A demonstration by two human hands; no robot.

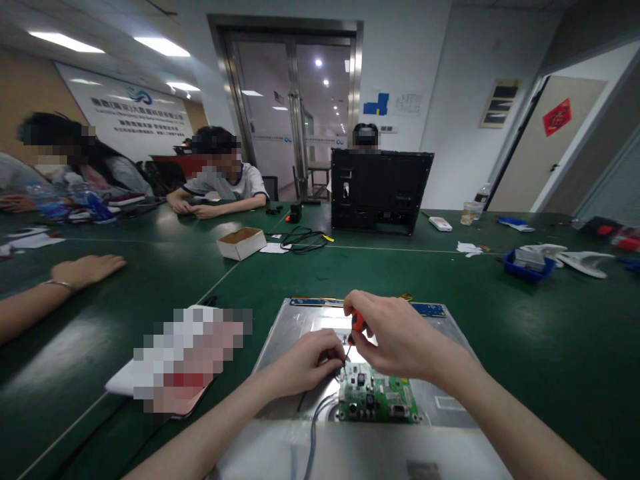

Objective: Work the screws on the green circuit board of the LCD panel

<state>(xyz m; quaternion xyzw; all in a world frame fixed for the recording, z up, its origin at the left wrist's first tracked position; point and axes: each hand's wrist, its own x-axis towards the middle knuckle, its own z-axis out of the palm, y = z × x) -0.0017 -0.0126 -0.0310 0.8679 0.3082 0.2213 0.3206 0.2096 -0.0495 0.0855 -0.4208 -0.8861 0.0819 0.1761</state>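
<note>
My right hand (395,333) grips a screwdriver (358,321) with an orange and black handle, its thin shaft pointing down. The shaft meets the upper left corner of a green circuit board (377,397). Beside that corner my left hand (313,360) is closed in a pinch at the lower shaft; what its fingertips hold is hidden. The board lies on the metal back of a flat display panel (450,417), with a long blue circuit strip (430,309) along the panel's far edge. A grey cable (313,433) runs from the board's left side toward me.
Left of the panel lies a phone (180,403) on white material, partly blurred. Another person's hand (87,270) rests farther left. Beyond stand a small open box (242,244), black cables (305,240) and a black monitor casing (381,190). A blue tray (529,267) sits at right.
</note>
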